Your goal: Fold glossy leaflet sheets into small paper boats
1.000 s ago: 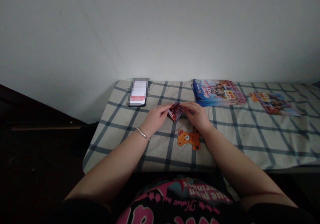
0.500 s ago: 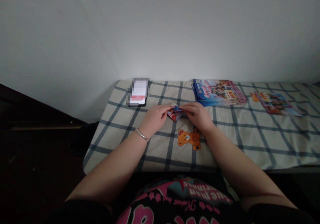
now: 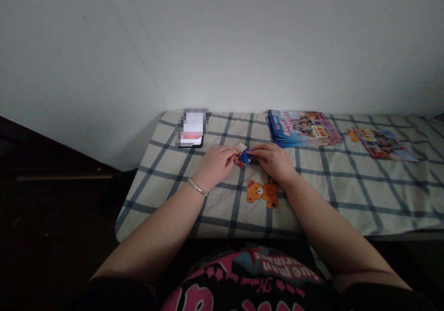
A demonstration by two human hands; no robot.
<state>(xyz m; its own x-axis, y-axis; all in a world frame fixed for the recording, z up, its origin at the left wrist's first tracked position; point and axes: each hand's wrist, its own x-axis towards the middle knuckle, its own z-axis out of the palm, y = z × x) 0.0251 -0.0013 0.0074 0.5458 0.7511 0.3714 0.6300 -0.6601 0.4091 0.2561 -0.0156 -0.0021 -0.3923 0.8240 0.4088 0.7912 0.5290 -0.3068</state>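
Observation:
A small piece of folded printed paper (image 3: 244,158), blue and red with a pale point at the back, is held between my two hands just above or on the checked cloth. My left hand (image 3: 218,163), with a silver bangle at the wrist, pinches its left side. At the right side, the thumb and fingers of my right hand (image 3: 274,161) grip its edge. The fingertips hide parts of the folds. Below the paper, an orange bear (image 3: 262,193) is printed on the cloth.
A checked cloth (image 3: 215,221) covers the table, which stands against a pale wall (image 3: 222,47). A phone (image 3: 192,128) lies at the back left. A stack of printed flyers (image 3: 303,128) sits behind my right hand, and another flyer (image 3: 386,143) lies farther right.
The folded paper has changed shape between my fingers: its pointed lower part now looks blockier, with more blue facing up. Both hands have barely moved.

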